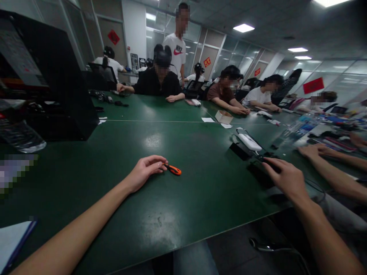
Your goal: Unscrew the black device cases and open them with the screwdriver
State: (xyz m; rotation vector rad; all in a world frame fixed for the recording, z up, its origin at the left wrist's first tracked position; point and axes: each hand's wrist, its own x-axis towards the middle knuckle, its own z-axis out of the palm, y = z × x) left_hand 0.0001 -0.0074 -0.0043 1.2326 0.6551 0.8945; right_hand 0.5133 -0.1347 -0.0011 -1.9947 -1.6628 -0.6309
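Observation:
Resting on the green table (114,214), my left hand (147,170) has its fingers curled round one end of a small orange and black tool (174,170). The tool's rounded handle points right; its other end is hidden by the fingers. My right hand (283,175) is at the right side, fingers bent over a dark object that I cannot make out. Just beyond that hand lies a white device (249,141) with a cable, beside a black flat item (240,151).
A black case (54,76) stands at the left. A notebook (14,240) lies at the near left corner. Farther back are a small open box (224,117) and papers (208,120). Another person's hands (312,150) rest at the right; several people sit opposite.

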